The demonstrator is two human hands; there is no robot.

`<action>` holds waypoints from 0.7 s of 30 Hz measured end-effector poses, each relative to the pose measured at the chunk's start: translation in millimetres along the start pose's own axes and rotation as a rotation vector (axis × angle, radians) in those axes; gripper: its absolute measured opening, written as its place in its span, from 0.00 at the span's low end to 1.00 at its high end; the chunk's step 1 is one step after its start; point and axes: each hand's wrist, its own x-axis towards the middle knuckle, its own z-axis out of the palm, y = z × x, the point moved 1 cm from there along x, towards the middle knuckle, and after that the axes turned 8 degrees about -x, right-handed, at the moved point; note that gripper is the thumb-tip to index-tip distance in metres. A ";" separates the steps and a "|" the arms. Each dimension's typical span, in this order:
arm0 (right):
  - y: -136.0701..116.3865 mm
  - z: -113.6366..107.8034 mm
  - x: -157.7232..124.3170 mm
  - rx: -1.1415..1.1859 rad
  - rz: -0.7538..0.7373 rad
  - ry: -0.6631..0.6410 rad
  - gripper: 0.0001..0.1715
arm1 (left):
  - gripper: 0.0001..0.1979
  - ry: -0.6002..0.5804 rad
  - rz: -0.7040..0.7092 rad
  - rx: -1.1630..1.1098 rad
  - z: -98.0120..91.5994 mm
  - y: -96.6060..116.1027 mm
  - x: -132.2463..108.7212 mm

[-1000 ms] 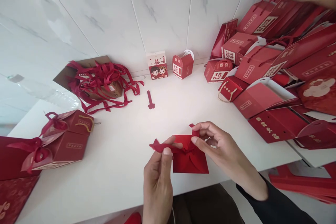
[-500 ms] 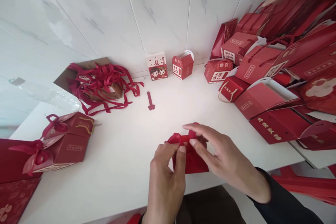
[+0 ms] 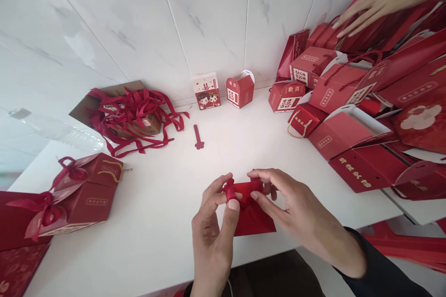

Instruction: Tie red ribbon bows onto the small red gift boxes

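Head view shows me the left hand (image 3: 213, 234) and right hand (image 3: 298, 206), both partly closed, pinching red ribbon (image 3: 230, 190) over a red gift box (image 3: 256, 223) near the desk's (image 3: 156, 241) near edge.

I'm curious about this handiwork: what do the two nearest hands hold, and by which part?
A red ribbon: the left hand pinches its left side, the right hand its right side. Whether those are loops or ends is unclear.

One held red packet (image 3: 256, 220), two bow-tied boxes (image 3: 91, 202), one carton (image 3: 82, 111), one strip (image 3: 197, 136).
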 end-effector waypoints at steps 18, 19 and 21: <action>-8.2 -5.6 -6.2 -0.134 -0.073 0.063 0.08 | 0.04 0.255 0.306 0.131 1.6 -7.1 -0.8; -7.7 -5.5 -6.2 -0.125 -0.065 0.051 0.07 | 0.02 0.285 0.252 0.075 0.9 -5.6 -1.1; -6.1 -5.3 -6.4 -0.111 -0.051 0.035 0.07 | 0.08 0.330 0.080 -0.131 -0.8 -2.5 0.0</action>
